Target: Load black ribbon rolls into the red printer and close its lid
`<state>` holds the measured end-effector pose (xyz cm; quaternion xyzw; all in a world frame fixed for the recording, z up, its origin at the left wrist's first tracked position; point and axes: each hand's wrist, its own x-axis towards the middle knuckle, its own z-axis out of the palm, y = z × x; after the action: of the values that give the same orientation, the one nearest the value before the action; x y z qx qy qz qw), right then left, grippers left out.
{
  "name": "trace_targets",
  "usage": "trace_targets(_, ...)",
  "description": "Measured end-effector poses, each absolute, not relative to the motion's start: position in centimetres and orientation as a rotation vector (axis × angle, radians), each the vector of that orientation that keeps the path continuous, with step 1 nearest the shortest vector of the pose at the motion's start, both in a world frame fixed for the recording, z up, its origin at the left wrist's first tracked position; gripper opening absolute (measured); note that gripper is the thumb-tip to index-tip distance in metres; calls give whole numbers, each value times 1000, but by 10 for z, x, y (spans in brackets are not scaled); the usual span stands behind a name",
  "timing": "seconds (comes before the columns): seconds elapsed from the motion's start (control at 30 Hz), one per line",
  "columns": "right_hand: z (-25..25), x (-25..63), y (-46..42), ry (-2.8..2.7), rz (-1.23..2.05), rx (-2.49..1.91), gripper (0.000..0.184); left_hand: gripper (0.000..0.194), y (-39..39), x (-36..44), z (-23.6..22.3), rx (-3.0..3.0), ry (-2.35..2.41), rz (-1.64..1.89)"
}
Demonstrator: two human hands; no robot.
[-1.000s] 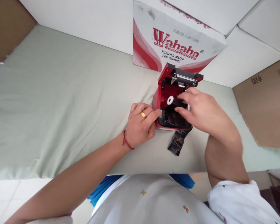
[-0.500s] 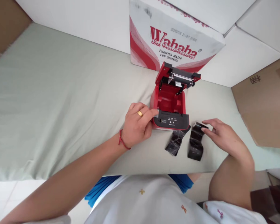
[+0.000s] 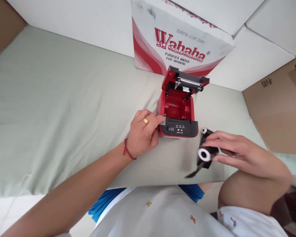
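A small red-and-black label printer (image 3: 177,128) stands on the cloth with its lid up, and its red inner bay shows no roll. My left hand (image 3: 144,131) is curled against its left front corner, the index finger pressing by a grey tab. To the printer's right, my right hand (image 3: 229,149) grips a black label roll (image 3: 204,154) with a white core. A loose tail hangs from it toward the lower left. Just behind, a second black label roll (image 3: 204,131) lies on the cloth, partly hidden by my right fingers.
Behind the printer stands a white-and-red water carton (image 3: 180,46) against the white wall panels (image 3: 81,23). A brown cardboard box (image 3: 273,108) is at the right, another brown box (image 3: 5,33) at the far left. Pale green cloth (image 3: 64,108) covers the table to its front edge.
My right hand has brought a black roll out of the printer and down to the right. It now holds a roll, and the strip before the printer has moved. My left hand stays put.
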<state>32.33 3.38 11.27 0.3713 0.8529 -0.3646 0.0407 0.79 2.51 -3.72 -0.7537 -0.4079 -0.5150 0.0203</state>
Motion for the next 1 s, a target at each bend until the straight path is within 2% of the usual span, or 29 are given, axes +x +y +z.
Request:
trace_targets(0.13, 139, 300, 48, 2849, -966, 1361, 33, 44, 25, 8, -36, -2332, -1275, -1586)
trace_targets(0.3, 104, 236, 82, 2789, -632, 1725, 36, 43, 24, 8, -35, -2321, -1244, -1598)
trace_targets(0.5, 85, 194, 100, 2528, -197, 1662, 35, 47, 15, 12, -26, -2139, -1170, -1593)
trace_targets(0.73, 85, 177, 102, 2337, 51, 1641, 28, 43, 4, 23, -20, -2414, -985, -1463)
trace_targets(1.0, 98, 169, 81, 2310, 310, 1564, 37, 31, 6, 23, -20, -2486, -942, -1467)
